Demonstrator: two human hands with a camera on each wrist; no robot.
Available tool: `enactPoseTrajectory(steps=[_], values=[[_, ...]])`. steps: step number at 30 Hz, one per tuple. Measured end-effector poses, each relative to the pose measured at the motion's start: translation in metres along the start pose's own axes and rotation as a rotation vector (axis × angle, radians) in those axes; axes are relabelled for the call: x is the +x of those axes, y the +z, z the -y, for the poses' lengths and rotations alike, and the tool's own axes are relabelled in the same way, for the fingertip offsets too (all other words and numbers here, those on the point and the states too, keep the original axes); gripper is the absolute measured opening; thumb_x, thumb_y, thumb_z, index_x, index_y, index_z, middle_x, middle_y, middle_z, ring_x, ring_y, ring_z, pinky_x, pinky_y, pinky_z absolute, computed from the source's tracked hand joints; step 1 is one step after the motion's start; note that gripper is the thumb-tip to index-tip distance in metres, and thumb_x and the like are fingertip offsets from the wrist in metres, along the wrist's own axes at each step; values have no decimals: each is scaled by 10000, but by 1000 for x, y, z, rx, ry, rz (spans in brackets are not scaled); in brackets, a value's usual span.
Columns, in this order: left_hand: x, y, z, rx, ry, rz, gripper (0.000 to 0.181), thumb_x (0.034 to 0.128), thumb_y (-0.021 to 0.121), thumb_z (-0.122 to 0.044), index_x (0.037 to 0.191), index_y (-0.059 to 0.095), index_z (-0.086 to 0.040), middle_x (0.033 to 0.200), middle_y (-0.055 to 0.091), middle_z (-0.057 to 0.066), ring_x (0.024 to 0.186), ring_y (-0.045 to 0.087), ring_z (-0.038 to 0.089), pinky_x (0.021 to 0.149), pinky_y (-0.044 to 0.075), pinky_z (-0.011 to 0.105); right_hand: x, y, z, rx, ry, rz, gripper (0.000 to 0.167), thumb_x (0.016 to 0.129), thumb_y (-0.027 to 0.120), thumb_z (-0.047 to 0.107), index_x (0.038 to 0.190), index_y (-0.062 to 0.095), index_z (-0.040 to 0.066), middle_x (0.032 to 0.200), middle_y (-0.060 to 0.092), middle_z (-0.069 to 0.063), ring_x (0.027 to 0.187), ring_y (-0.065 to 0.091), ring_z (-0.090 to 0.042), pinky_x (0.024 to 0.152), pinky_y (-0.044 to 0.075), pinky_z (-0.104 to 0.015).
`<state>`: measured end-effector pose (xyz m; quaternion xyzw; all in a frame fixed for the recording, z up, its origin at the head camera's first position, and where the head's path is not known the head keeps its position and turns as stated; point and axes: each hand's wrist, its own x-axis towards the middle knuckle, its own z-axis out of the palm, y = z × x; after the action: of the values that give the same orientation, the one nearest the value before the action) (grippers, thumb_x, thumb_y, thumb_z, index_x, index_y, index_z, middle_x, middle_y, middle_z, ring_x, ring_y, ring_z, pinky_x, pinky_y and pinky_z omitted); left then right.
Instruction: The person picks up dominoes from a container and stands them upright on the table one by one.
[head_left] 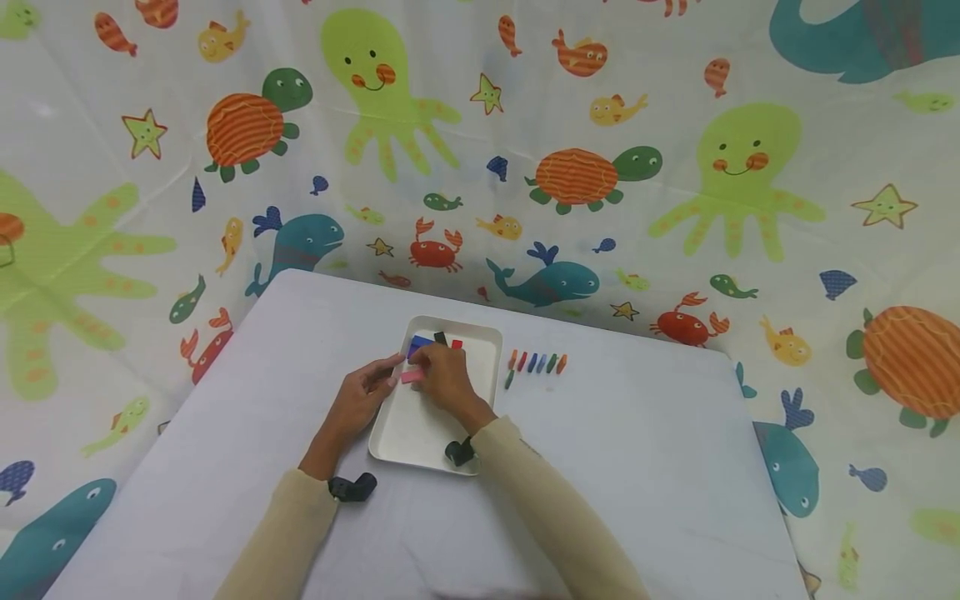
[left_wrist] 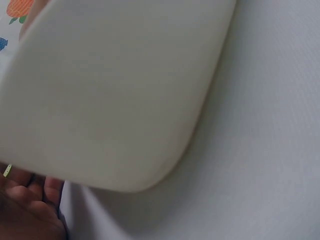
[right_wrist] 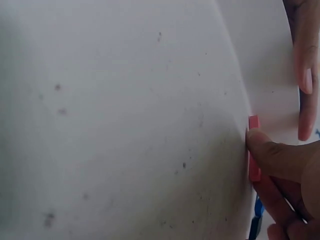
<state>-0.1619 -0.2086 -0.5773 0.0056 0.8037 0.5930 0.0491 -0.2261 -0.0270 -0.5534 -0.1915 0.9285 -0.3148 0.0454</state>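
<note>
A white tray (head_left: 420,429) lies on the table, and the left hand (head_left: 358,400) rests at its left rim, fingers fairly straight. Over the tray's upper left part is the right hand (head_left: 447,379), whose thumb and fingers pinch a pink block (right_wrist: 254,170) by the tray's wall, as the right wrist view shows. In the head view the pink block (head_left: 412,377) lies just below a blue block (head_left: 420,342). Further along the tray's far end are a black piece (head_left: 440,337) and a red piece (head_left: 457,343), partly behind the right hand.
Several short crayon-like sticks, orange, red, blue and green, stand in a row right of the tray, with a green one (head_left: 510,379) below the row. A white cloth covers the table (head_left: 637,467). Behind hangs a curtain (head_left: 465,83) with sea animals.
</note>
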Motion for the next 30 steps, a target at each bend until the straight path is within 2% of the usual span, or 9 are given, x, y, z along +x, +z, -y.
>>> enactPoseTrajectory(steps=[5, 10, 13, 15, 18, 22, 26, 30], values=[[0, 0, 0, 15, 17, -4, 459, 1103, 576, -165, 1558, 538, -114, 1637, 502, 163, 1501, 506, 388, 1210, 443, 529, 1, 1, -1, -13, -17, 8, 264, 887, 876, 149, 1142, 809, 147, 1112, 806, -12, 972, 668, -147, 963, 590, -273], [2, 1, -1, 4, 11, -7, 461, 1097, 592, -171, 1554, 546, -128, 1632, 514, 142, 1508, 505, 369, 1211, 446, 505, 1, -1, -2, -11, -25, 27, 255, 898, 866, 151, 1144, 802, 135, 1084, 798, -15, 944, 667, -129, 924, 598, -229], [2, 2, -1, -1, 12, -4, 462, 1095, 598, -175, 1552, 548, -128, 1630, 517, 142, 1504, 511, 369, 1206, 451, 502, 1, -1, -4, -46, -51, 36, 234, 922, 841, 154, 1150, 797, 125, 1082, 793, -20, 961, 674, -139, 973, 590, -260], [2, 2, 0, -10, 11, 0, 461, 1095, 598, -173, 1551, 549, -130, 1630, 518, 138, 1501, 515, 367, 1202, 456, 504, 0, 0, -6, -75, -68, 41, 219, 939, 822, 156, 1155, 796, 131, 1083, 786, -17, 989, 672, -151, 1034, 558, -307], [3, 3, 2, -30, 13, 5, 458, 1096, 593, -166, 1551, 551, -136, 1631, 519, 128, 1502, 515, 360, 1205, 455, 515, 0, 1, -8, -105, -86, 43, 201, 954, 789, 127, 1153, 796, 146, 1101, 776, -15, 1052, 668, -178, 1054, 506, -387], [5, 4, 3, -35, 16, 6, 453, 1100, 582, -160, 1551, 552, -143, 1634, 517, 116, 1507, 511, 350, 1207, 454, 519, -2, -2, -9, -129, -78, 48, 216, 960, 763, 108, 1166, 789, 166, 1120, 747, -19, 1096, 645, -194, 987, 465, -407], [5, 5, 2, -25, 18, 2, 452, 1102, 578, -153, 1553, 550, -146, 1641, 508, 117, 1511, 506, 355, 1199, 457, 505, -3, -8, -8, -134, -56, 45, 211, 982, 754, 160, 1191, 784, 168, 1086, 709, -30, 1053, 622, -188, 949, 451, -391], [5, 5, 0, -19, 18, 2, 459, 1103, 576, -154, 1560, 541, -141, 1648, 499, 119, 1523, 489, 355, 1208, 441, 489, -4, -12, -10, -111, -18, 23, 228, 1009, 730, 212, 1226, 764, 150, 1123, 702, -45, 1092, 625, -197, 955, 449, -391]])
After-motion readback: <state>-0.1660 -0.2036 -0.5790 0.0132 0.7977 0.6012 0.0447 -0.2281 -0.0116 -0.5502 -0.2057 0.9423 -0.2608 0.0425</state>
